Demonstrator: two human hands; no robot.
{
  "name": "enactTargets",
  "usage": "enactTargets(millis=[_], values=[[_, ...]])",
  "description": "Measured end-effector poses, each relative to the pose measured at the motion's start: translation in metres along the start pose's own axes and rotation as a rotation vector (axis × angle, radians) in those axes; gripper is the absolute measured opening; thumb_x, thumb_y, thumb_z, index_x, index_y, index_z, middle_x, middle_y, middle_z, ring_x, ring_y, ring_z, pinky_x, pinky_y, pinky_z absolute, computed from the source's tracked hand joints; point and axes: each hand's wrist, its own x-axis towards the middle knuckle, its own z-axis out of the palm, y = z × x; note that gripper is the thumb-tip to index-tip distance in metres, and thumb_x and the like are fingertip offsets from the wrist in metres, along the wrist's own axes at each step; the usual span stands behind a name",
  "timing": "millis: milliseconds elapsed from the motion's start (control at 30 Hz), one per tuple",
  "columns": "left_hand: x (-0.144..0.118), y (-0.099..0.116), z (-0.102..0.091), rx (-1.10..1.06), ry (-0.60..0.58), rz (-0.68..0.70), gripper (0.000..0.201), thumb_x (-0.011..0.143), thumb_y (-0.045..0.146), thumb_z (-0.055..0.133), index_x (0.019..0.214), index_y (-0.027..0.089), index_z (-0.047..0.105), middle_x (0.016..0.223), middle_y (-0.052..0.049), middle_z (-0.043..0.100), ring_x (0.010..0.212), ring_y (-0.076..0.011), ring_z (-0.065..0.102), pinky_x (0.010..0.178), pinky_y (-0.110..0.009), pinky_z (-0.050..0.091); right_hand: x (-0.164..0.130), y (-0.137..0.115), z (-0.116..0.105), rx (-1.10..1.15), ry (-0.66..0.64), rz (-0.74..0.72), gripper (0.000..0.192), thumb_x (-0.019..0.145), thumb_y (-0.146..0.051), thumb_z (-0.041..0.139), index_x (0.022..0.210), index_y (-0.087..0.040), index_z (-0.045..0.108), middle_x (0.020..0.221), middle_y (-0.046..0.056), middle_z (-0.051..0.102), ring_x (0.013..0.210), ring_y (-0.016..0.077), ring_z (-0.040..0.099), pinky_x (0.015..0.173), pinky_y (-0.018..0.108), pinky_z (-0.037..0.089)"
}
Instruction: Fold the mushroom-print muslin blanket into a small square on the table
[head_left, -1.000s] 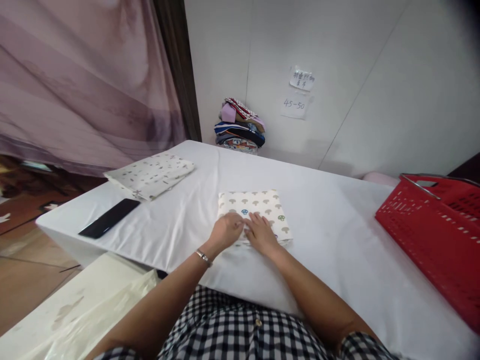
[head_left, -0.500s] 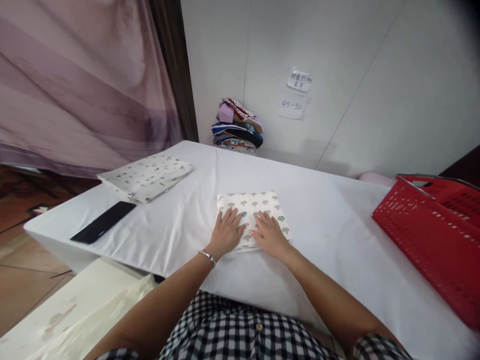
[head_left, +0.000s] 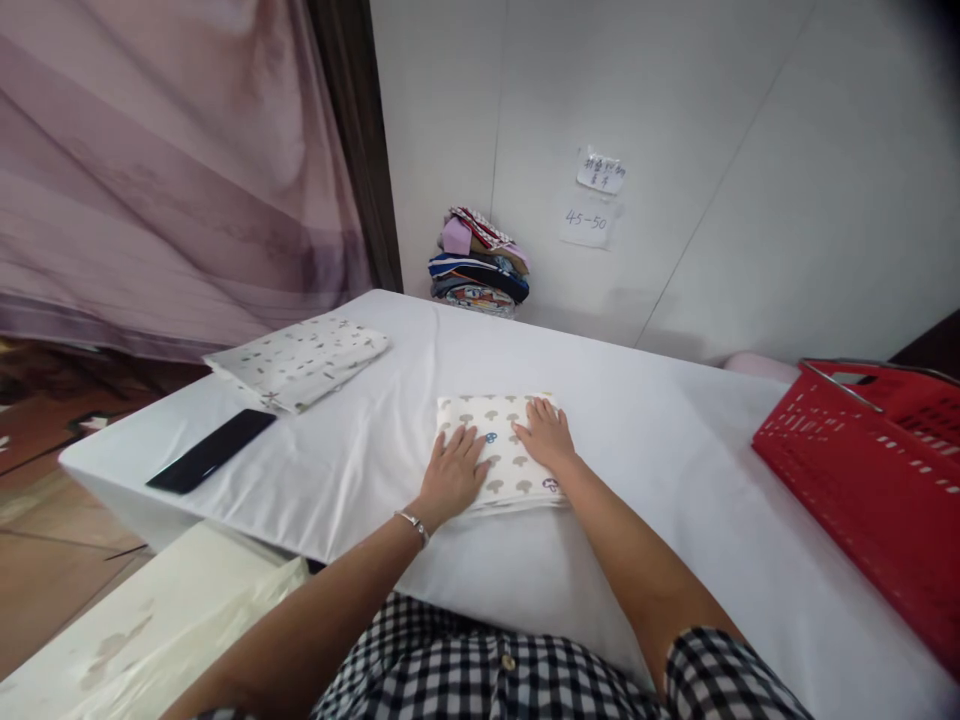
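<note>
A folded white cloth [head_left: 501, 470] printed with grey mushrooms lies on the white-covered table [head_left: 645, 440] in front of me. One blue and one purple motif show among the grey ones. My left hand [head_left: 454, 472] rests flat on the cloth's left side, fingers spread. On its right side, near the far right corner, lies my right hand [head_left: 546, 434], palm down with fingers stretched out. Neither hand grips anything. The cloth's near edge shows several stacked layers.
Another folded patterned cloth [head_left: 304, 358] lies at the table's left, with a black phone-like slab [head_left: 214, 450] nearer me. A red basket [head_left: 862, 480] stands at the right. Folded fabrics [head_left: 480, 265] are piled by the wall. A pale surface with plastic [head_left: 187, 610] sits lower left.
My right hand has slid away from me to the cloth's far right. My left hand stays on the left side. The view has shifted slightly.
</note>
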Motion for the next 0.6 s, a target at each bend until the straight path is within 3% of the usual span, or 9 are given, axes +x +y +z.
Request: enactTargets(millis=[100, 267, 467, 600], values=[[0.019, -0.002, -0.003, -0.006, -0.042, -0.017, 0.039, 0.086, 0.038, 0.049, 0.121, 0.024, 0.056, 0.133, -0.01, 0.052, 0.127, -0.0299, 0.042, 0.105, -0.055, 0.029, -0.001, -0.002, 0.001, -0.002, -0.01, -0.004, 0.066, 0.092, -0.055, 0.024, 0.144, -0.014, 0.026, 0.153, 0.011, 0.017, 0.141, 0.0226, 0.007, 0.111, 0.047, 0.006], [0.051, -0.007, 0.002, 0.024, 0.024, -0.125, 0.047, 0.087, 0.045, 0.046, 0.124, 0.018, 0.053, 0.14, -0.016, 0.043, 0.133, -0.0341, 0.032, 0.105, -0.059, 0.024, 0.0, -0.002, 0.001, -0.002, -0.013, 0.002, 0.066, 0.092, -0.054, 0.023, 0.144, -0.014, 0.026, 0.153, 0.01, 0.015, 0.141, 0.0225, 0.007, 0.111, 0.046, 0.006], [0.044, -0.009, 0.018, 0.031, -0.012, -0.187, 0.052, 0.089, 0.044, 0.04, 0.13, 0.013, 0.049, 0.142, -0.018, 0.039, 0.135, -0.0347, 0.028, 0.105, -0.059, 0.023, 0.006, -0.013, -0.005, -0.014, -0.025, 0.044, 0.064, 0.092, -0.053, 0.028, 0.142, -0.014, 0.032, 0.151, 0.012, 0.021, 0.14, 0.0257, 0.011, 0.11, 0.048, 0.006], [0.042, -0.008, 0.018, 0.041, 0.001, -0.177, 0.052, 0.09, 0.043, 0.038, 0.132, 0.014, 0.048, 0.142, -0.018, 0.039, 0.134, -0.0347, 0.028, 0.104, -0.06, 0.024, 0.017, -0.04, -0.007, 0.013, 0.04, -0.062, 0.068, 0.091, -0.057, 0.026, 0.143, -0.013, 0.028, 0.152, 0.013, 0.018, 0.141, 0.0259, 0.007, 0.111, 0.046, 0.002]])
